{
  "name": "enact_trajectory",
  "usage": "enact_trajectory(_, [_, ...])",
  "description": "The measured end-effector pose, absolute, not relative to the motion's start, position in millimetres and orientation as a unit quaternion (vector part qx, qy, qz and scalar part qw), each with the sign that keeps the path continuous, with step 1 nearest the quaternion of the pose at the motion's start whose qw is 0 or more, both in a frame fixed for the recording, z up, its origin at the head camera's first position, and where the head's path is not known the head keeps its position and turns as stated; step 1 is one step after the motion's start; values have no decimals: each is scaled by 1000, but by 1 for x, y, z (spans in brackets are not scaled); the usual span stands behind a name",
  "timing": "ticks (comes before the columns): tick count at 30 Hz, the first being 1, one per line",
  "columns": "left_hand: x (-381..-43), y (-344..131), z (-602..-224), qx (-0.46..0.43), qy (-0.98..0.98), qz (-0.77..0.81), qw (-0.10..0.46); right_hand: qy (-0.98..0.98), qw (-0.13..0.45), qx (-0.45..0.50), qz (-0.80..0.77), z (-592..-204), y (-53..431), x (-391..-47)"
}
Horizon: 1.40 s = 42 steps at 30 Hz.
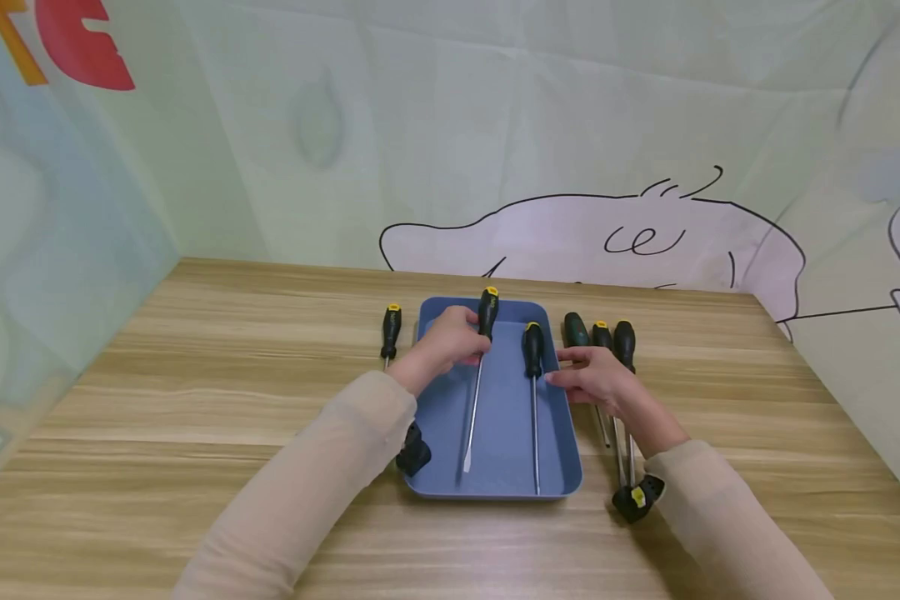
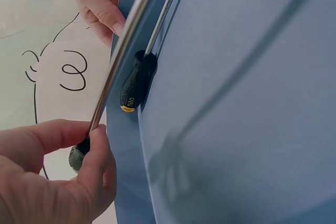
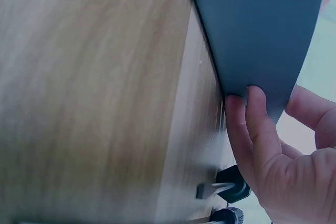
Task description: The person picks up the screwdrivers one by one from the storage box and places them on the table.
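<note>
Over the blue tray (image 1: 435,450), my left hand (image 1: 453,337) pinches a flathead screwdriver (image 1: 487,315) between thumb and fingers, just where handle meets shaft. Its black handle with a yellow end points away, and in the left wrist view its shaft (image 2: 122,51) hangs above the tray floor, casting a shadow. A second black-and-yellow screwdriver (image 1: 533,350) lies inside along the right wall. My right hand (image 1: 596,375) holds that wall: the fingertips (image 3: 256,95) press its outside, and the thumb reaches over the rim.
Right of the tray, partly behind my right hand, lie a dark green-handled screwdriver (image 1: 576,329) and two black-handled screwdrivers (image 1: 625,337). Another screwdriver (image 1: 392,325) lies to the left, its shaft hidden by my arm. A printed cloth (image 1: 450,125) hangs behind the wooden table (image 1: 195,375).
</note>
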<state>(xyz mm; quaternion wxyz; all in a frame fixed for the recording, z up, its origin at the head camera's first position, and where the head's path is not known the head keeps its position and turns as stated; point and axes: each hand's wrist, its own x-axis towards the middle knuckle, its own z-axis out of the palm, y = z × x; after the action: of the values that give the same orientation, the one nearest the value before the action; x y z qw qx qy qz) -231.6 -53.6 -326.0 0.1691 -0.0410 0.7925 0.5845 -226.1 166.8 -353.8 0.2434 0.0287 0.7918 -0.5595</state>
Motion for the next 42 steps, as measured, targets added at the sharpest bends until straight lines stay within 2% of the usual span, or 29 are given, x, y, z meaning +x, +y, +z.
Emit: enact_trajectory(42, [-224, -82, -323, -30, 769, 608, 194, 788, 249, 40, -562, -353, 166, -227])
